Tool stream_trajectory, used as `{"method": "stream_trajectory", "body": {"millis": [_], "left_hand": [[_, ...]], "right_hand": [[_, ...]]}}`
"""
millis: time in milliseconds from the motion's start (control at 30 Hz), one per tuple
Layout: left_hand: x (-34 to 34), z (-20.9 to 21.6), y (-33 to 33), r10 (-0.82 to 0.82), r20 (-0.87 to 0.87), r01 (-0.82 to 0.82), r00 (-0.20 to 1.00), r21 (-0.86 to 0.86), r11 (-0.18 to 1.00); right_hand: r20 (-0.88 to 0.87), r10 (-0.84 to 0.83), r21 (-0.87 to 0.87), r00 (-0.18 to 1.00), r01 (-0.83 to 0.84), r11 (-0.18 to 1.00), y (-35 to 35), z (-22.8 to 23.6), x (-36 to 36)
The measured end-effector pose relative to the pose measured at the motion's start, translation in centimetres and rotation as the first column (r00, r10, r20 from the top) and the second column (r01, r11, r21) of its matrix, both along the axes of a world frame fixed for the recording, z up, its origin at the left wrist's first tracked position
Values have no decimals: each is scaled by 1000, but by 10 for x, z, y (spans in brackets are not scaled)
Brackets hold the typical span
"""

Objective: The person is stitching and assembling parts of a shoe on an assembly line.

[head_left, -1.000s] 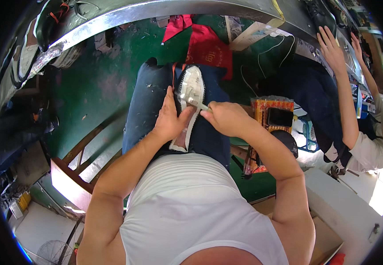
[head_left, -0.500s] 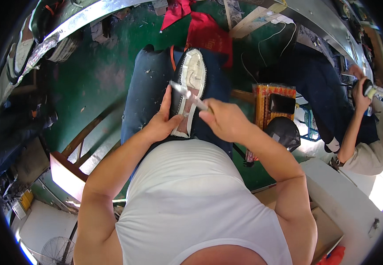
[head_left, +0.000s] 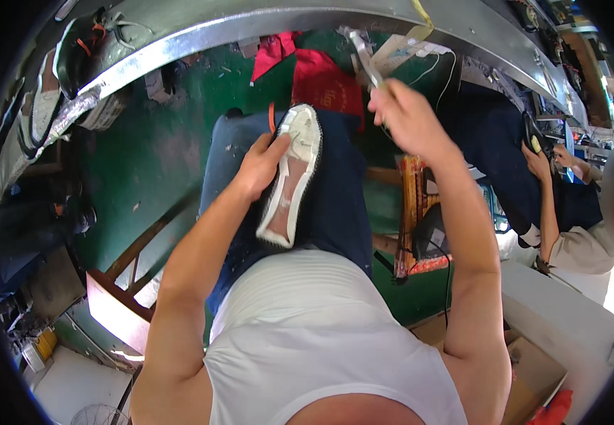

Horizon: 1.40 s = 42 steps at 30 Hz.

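The left hand (head_left: 262,166), partly closed, grips the edge of an upturned shoe (head_left: 298,185) lying on the thighs (head_left: 341,191), apparently to steady it, while the right hand (head_left: 407,115), wrapped round a hammer (head_left: 365,58), holds that aloft.

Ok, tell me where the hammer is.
In the head view, the hammer is near the top, right of centre, in the grip of the right hand, by the metal bench and apart from the shoe on the lap.
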<state>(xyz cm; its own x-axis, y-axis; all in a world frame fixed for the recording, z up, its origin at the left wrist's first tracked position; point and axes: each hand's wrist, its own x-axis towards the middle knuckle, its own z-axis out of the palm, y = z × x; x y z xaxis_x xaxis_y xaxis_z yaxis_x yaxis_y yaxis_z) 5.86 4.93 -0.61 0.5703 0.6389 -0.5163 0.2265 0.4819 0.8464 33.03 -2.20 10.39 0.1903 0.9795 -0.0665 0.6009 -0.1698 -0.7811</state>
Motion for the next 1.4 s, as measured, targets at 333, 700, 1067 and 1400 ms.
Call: {"method": "stream_trajectory", "body": {"millis": [333, 700, 1067, 1400], "left_hand": [[-4, -5, 0, 327, 393, -78, 860, -531, 844], [-14, -19, -15, 384, 202, -294, 901, -365, 883], [-14, 0, -22, 214, 60, -201, 975, 649, 734], [-43, 32, 3, 227, 389, -208, 893, -93, 974]], "right_hand": [[692, -245, 410, 679, -90, 907, 107, 16, 21], [-133, 199, -303, 971, -232, 924, -74, -54, -123], [328, 415, 125, 849, -474, 871, -10, -5, -48], [-506, -251, -587, 825, -117, 801, -28, -41, -75]]}}
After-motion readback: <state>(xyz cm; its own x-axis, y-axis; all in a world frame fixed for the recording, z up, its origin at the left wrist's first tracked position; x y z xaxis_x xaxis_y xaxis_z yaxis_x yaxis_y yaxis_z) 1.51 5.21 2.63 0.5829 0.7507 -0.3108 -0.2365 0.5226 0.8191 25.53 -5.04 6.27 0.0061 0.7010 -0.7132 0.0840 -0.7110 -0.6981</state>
